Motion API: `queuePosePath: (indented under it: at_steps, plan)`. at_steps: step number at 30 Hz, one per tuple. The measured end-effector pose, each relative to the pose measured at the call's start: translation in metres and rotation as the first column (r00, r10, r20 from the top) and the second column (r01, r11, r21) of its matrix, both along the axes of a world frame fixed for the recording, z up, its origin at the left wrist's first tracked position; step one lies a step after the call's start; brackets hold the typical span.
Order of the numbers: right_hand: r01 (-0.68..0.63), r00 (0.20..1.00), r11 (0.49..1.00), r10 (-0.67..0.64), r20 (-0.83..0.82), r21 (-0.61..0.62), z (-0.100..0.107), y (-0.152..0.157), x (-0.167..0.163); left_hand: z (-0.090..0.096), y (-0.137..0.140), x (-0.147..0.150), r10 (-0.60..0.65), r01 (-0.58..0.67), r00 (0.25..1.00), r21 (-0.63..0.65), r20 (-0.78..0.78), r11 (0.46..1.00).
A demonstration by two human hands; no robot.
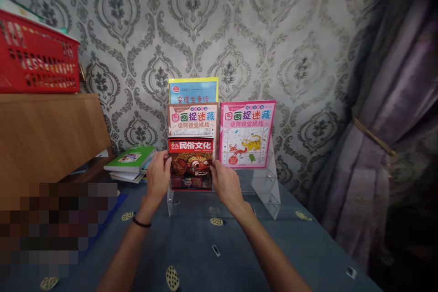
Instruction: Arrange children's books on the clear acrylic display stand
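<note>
Between my two hands is a red and black book [190, 164] with a mask on its cover, upright at the front of a clear acrylic stand [270, 187]. My left hand [158, 175] grips the book's left edge, and my right hand [226, 183] grips its right edge. Right behind it stands a brown-bordered picture book [192, 118], partly covered. A blue and yellow book [193, 90] shows above that one at the back. On the stand's right side rests a pink picture book [247, 134] with a cat and a fox.
A stack of books with a green book [132, 159] on top lies left of the stand. Further left, a red basket [37, 54] sits on a wooden cabinet [48, 132]. A tied curtain [369, 146] hangs at the right. A dark patterned cloth [191, 246] covers the table.
</note>
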State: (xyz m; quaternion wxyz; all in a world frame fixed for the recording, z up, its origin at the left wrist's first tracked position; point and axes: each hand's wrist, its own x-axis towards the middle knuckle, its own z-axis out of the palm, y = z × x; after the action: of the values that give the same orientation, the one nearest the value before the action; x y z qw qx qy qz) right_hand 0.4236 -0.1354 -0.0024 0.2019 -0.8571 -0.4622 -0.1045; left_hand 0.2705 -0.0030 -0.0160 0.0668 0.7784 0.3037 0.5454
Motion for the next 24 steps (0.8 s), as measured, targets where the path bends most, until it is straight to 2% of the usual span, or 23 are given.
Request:
queuePosePath:
  at_steps: [11, 18, 24]
  plan:
    - [-0.018, 1.000, 1.000, 0.018, 0.004, 0.019, -0.004, 0.002, 0.004, -0.001, 0.010, -0.004, -0.093, 0.097, 0.994, -0.063, 0.066, 0.993]
    - [-0.151, 0.988, 0.984, 0.154, -0.025, 0.098, -0.013, 0.005, 0.028, 0.004, 0.017, -0.014, -0.180, 0.185, 0.982, -0.109, 0.057, 0.977]
    - [-0.179, 0.981, 0.971, 0.189, -0.048, 0.159, -0.021, 0.008, 0.037, 0.003, 0.023, -0.020, -0.223, 0.225, 0.974, -0.144, 0.028, 0.964]
